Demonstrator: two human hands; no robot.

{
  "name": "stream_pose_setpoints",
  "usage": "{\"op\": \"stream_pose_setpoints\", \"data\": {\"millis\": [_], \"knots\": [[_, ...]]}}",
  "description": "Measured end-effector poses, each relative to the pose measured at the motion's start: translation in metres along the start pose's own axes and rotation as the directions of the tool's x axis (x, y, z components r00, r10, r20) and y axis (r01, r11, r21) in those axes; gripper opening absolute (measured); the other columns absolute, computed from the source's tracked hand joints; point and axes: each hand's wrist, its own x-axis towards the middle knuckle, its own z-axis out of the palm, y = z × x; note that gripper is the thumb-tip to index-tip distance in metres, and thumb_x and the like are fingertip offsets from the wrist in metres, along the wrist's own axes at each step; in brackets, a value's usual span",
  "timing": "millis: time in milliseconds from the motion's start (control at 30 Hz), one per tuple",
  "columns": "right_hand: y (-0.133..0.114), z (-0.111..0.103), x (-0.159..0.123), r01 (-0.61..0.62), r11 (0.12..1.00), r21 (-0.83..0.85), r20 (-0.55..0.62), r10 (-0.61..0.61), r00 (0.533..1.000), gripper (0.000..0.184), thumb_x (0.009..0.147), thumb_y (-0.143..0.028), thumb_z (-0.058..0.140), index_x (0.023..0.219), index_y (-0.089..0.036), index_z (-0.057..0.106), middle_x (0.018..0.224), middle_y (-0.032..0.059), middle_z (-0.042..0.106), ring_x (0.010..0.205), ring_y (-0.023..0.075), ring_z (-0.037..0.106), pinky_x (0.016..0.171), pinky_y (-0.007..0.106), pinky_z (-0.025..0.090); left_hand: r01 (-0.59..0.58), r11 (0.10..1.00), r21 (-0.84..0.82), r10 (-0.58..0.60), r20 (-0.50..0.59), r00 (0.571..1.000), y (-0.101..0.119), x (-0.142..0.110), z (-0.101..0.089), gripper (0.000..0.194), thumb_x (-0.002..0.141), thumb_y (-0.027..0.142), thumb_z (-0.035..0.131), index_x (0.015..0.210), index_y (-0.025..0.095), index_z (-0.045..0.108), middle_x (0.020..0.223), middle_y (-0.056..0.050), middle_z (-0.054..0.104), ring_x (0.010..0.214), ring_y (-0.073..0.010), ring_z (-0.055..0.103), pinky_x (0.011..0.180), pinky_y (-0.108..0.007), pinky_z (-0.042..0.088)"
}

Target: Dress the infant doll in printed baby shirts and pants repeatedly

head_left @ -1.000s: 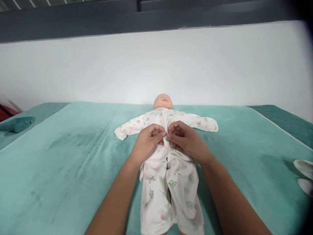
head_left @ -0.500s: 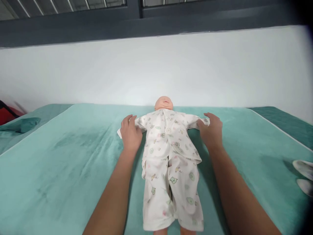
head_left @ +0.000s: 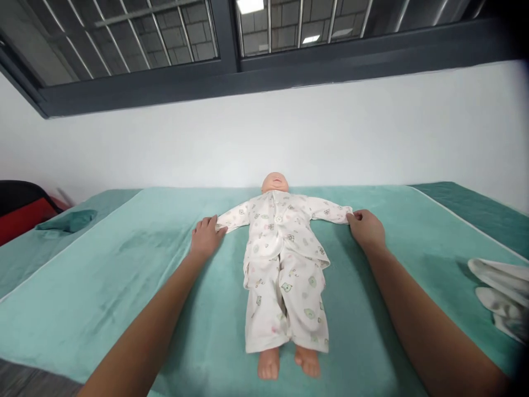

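Observation:
A baby doll lies on its back, its head toward the wall and its bare feet toward me. It wears a white patterned pajama top and matching pajama pants. Both of its arms are spread out sideways. My left hand is closed around the cuff of the sleeve on the left. Thumb and fingers of my right hand pinch the end of the sleeve on the right. The doll's own hands do not show.
A green padded cover lies under the doll. Folded white cloth sits at the right edge. A red and black item is at the far left. The white wall and barred window rise behind.
My hands have moved outward to the sleeve ends, and the sleeves are now stretched straighter. The view has tilted up, showing more window, and the doll's feet are now in view.

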Motion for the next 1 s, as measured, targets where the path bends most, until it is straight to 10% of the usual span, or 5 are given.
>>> {"op": "stream_pose_setpoints", "data": {"millis": [567,733,833,900,1000], "knots": [[0.019,-0.017,0.001,0.079,0.995,0.053,-0.194,-0.067,0.979,0.021,0.079,-0.027,0.054,0.092,-0.013,0.062,0.095,0.0166,0.061,0.096,0.0295,0.054,0.085,0.041,0.041,-0.012,0.996,0.086,0.018,-0.069,0.997,-0.026,0.017,0.001,0.051,0.093,0.019,0.030,0.143,0.011,0.035,0.126,-0.019,0.054,0.116,-0.0322,0.049,0.093,-0.043,0.040],[-0.023,-0.025,-0.078,0.422,0.884,0.202,-0.167,-0.393,0.904,0.023,0.085,-0.033,0.054,0.102,-0.017,0.056,0.103,0.0114,0.056,0.098,0.0244,0.054,0.084,0.037,0.047,0.059,0.998,-0.018,-0.061,-0.186,0.981,-0.021,-0.002,-0.011,0.051,0.088,0.013,0.035,0.139,0.006,0.041,0.127,-0.021,0.050,0.118,-0.0332,0.046,0.098,-0.044,0.040],[-0.039,-0.042,-0.150,0.475,0.767,0.431,0.106,-0.566,0.818,0.014,0.092,-0.035,0.050,0.098,-0.022,0.052,0.094,0.0059,0.057,0.085,0.0203,0.056,0.076,0.034,0.049,0.062,0.944,-0.324,-0.164,-0.296,0.941,-0.007,-0.040,-0.023,0.048,0.087,0.014,0.038,0.134,0.010,0.046,0.127,-0.018,0.050,0.121,-0.0293,0.046,0.103,-0.042,0.039],[-0.039,-0.055,-0.194,0.461,0.720,0.519,0.238,-0.639,0.731,0.010,0.093,-0.034,0.049,0.095,-0.024,0.052,0.095,0.0050,0.058,0.089,0.0215,0.056,0.081,0.037,0.048,0.062,0.791,-0.609,-0.233,-0.205,0.951,0.008,-0.082,-0.031,0.041,0.089,0.024,0.042,0.130,0.016,0.048,0.119,-0.013,0.056,0.112,-0.0251,0.054,0.097,-0.040,0.046],[-0.024,-0.069,-0.241,0.416,0.727,0.547,0.238,-0.611,0.755,0.012,0.090,-0.034,0.056,0.098,-0.026,0.051,0.104,0.0062,0.058,0.100,0.0253,0.055,0.086,0.041,0.047,0.074,0.562,-0.824,-0.063,0.046,0.997,0.035,-0.162,-0.037,0.035,0.089,0.030,0.047,0.124,0.023,0.051,0.108,-0.006,0.064,0.101,-0.0223,0.060,0.094,-0.040,0.048]]}}
